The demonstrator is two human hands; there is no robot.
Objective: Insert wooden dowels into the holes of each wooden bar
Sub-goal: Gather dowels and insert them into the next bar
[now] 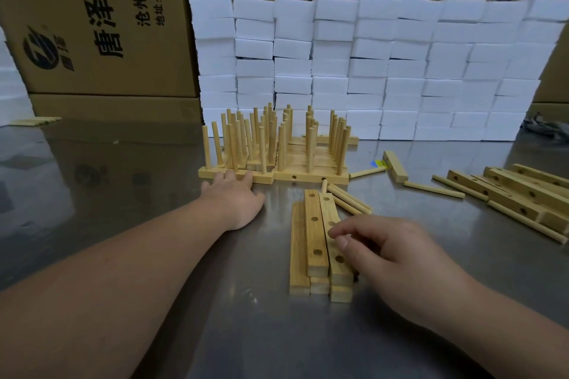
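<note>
Several wooden bars with upright dowels point(271, 144) stand packed together at the table's middle. My left hand point(235, 197) reaches forward, its straight fingers pressing against the front of the nearest filled bar point(261, 178). A small stack of holed bars without dowels point(317, 240) lies closer to me. My right hand point(391, 258) hovers over the right side of that stack, fingers loosely curled and touching the top bar, holding nothing that I can see. Loose dowels point(348, 198) lie just behind the stack.
More holed bars and loose dowels point(520, 194) lie at the right. A single bar point(395, 164) and a dowel point(366, 172) lie near the filled group. White foam blocks point(369, 71) form a wall behind, with cardboard boxes point(101, 24) beyond. The table is steel point(123, 178).
</note>
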